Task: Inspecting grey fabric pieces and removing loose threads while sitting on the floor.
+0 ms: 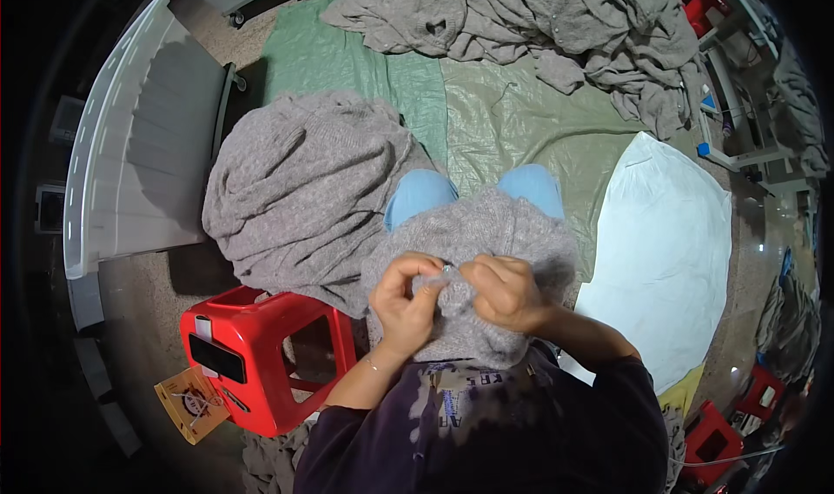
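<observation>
A fuzzy grey-mauve knit garment (486,225) lies bunched across my lap, over light blue trouser knees. My left hand (407,301) pinches a fold of the knit between thumb and forefinger. Close beside it, my right hand (504,291) is closed on the same garment, its fingers curled in. A tiny pale, shiny bit (447,268), perhaps a button, shows between the fingertips; its kind is too small to make out. Whatever else the right fingers grip is hidden by the hand.
To my left a big heap of the same knitwear (295,181) stands by a white wheeled bin (130,138). A red stool (261,390) carries a phone (217,358). More knitwear (556,16) lies ahead on green tarpaulin (512,103). White sheeting (669,251) lies to the right.
</observation>
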Available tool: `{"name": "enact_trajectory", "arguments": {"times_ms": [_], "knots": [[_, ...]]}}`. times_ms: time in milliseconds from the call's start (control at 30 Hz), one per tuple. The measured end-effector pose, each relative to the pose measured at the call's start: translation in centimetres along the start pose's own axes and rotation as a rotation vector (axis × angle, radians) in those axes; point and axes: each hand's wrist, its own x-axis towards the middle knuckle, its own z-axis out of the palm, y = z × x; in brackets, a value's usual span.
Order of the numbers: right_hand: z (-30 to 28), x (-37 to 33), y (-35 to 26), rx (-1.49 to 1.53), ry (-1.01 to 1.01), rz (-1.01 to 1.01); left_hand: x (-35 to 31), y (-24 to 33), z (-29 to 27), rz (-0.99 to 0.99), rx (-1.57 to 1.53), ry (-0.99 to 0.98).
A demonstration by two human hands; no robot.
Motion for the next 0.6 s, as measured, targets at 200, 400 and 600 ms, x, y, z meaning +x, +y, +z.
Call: {"name": "enact_trajectory", "arguments": {"times_ms": [200,400,600], "knots": [[-2.2,1.6,-0.3,-0.141,-0.1,-0.066,1.5,0.4,-0.9,-0.142,-0.134,-0.214],[-2.1,1.9,-0.6,-0.193,-0.093,-0.235,2.1,0.1,-1.4,-0.232,-0.329,-0.269],[-0.5,1.6,-1.5,0.097,0.189,0.04,0.1,1.3,0.9,0.089,0.127,0.039]]}}
